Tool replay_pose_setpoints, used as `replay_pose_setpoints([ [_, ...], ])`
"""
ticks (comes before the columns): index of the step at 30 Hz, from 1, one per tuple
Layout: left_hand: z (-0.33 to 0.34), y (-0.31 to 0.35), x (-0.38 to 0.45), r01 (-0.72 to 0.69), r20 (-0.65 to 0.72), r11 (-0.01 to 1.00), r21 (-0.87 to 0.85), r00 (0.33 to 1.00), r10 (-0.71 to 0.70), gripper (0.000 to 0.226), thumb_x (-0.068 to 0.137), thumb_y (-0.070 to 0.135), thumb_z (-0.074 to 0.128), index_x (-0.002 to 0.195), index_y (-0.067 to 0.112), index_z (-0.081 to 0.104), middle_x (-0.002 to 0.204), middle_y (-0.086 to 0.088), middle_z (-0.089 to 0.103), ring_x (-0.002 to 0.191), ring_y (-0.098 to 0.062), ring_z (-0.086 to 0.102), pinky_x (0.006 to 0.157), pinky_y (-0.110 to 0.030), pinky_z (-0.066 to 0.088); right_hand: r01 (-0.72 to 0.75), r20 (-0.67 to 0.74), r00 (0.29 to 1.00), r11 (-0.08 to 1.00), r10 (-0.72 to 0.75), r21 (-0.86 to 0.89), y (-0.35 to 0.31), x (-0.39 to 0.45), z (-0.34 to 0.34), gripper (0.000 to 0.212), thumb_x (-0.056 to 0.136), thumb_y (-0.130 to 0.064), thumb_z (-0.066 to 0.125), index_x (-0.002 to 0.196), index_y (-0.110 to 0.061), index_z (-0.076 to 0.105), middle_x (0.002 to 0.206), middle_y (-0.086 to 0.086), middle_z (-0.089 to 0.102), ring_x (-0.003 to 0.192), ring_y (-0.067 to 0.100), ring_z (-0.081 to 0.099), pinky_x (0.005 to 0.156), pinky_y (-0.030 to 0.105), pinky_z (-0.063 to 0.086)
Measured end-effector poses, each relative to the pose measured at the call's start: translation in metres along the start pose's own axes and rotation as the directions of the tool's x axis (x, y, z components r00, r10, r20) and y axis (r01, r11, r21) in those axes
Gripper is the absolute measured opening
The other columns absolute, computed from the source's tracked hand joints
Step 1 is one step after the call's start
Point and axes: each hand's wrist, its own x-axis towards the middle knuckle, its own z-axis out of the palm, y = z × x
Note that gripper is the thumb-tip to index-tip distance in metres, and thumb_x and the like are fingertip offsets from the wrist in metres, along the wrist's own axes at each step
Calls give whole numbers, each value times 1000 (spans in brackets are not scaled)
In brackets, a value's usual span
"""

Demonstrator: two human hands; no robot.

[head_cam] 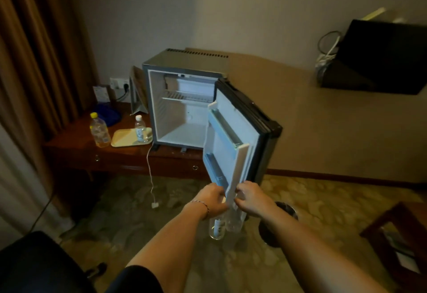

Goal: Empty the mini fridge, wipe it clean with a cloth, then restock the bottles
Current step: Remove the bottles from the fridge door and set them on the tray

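The grey mini fridge (184, 98) stands on the dark wooden bench (129, 156) with its door (240, 140) swung wide and its white interior bare. At the door's lower edge, the left hand (212, 198) grips a clear plastic bottle (217, 228) hanging below it, while the right hand (249, 198) is clenched on the door rim. Left of the fridge, a yellow-capped bottle (99, 130) stands beside a cream tray (127, 137) carrying a white-capped bottle (140, 129).

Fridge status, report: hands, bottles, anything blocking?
Left hand and right hand each hold a bottle at the open door's edge. Fridge interior empty. Nothing blocking.
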Motion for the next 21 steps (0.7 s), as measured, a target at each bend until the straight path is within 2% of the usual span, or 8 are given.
replay_pose_setpoints([
  [2, 14, 24, 3, -6, 35, 1000, 24, 999, 5, 37, 81, 37, 68, 114, 22, 65, 115, -1, 55, 107, -21, 55, 95, -34, 50, -24, 17, 1000, 998, 23, 55, 25, -18, -13, 22, 90, -32, 61, 108, -21, 65, 105, 2, 62, 98, 19, 63, 86, 37, 55],
  [4, 29, 51, 7, -6, 40, 1000, 14, 999, 5, 37, 80, 36, 69, 115, 23, 64, 118, 1, 53, 110, -21, 54, 96, -35, 50, -42, 28, 999, 999, 41, 26, 53, -34, -26, 18, 91, -30, 59, 105, -20, 64, 104, 2, 62, 96, 19, 63, 83, 35, 54],
  [8, 60, 116, 20, 8, 82, 1000, 1, 997, -8, 26, 83, 29, 64, 106, 16, 65, 111, -5, 58, 101, -24, 59, 93, -40, 53, -84, -37, 996, 995, 82, -45, 113, -63, -58, 11, 89, -29, 60, 94, -19, 61, 99, -1, 56, 89, 13, 57, 83, 35, 54],
  [10, 80, 150, 33, 18, 56, 998, -53, 998, -15, 28, 80, 35, 64, 103, 19, 66, 107, -4, 60, 96, -22, 60, 89, -41, 55, -118, -55, 992, 992, 115, -45, 142, -76, -75, 10, 89, -30, 59, 91, -21, 60, 96, -3, 53, 87, 13, 55, 82, 35, 54],
  [12, 96, 184, 47, 0, 6, 996, -93, 1000, 0, 34, 79, 41, 67, 109, 24, 64, 111, 3, 53, 100, -17, 54, 91, -35, 51, -170, -82, 983, 985, 167, -29, 169, -85, -93, 7, 88, -28, 62, 90, -22, 59, 96, -4, 52, 87, 12, 55, 78, 31, 52],
  [15, 115, 230, 70, -31, -18, 996, -89, 999, 30, 31, 80, 38, 69, 108, 25, 62, 116, 3, 50, 103, -17, 53, 93, -35, 51, -214, -128, 970, 976, 208, -36, 207, -92, -115, 10, 89, -27, 62, 85, -24, 54, 93, -6, 50, 85, 11, 54, 72, 25, 46],
  [19, 137, 272, 107, -54, 15, 998, -34, 998, 55, 37, 82, 35, 70, 116, 21, 61, 126, -2, 47, 109, -23, 55, 94, -36, 51, -233, -155, 963, 971, 223, -52, 254, -90, -140, 11, 88, -25, 59, 86, -15, 55, 95, 1, 50, 87, 19, 54, 74, 30, 47],
  [21, 146, 288, 126, -69, 40, 998, -4, 997, 69, 37, 83, 35, 69, 116, 20, 60, 124, -1, 45, 107, -22, 55, 91, -35, 50, -253, -152, 957, 967, 246, -30, 277, -87, -148, 9, 88, -24, 58, 85, -17, 54, 95, 3, 50, 88, 21, 55, 76, 33, 50],
])
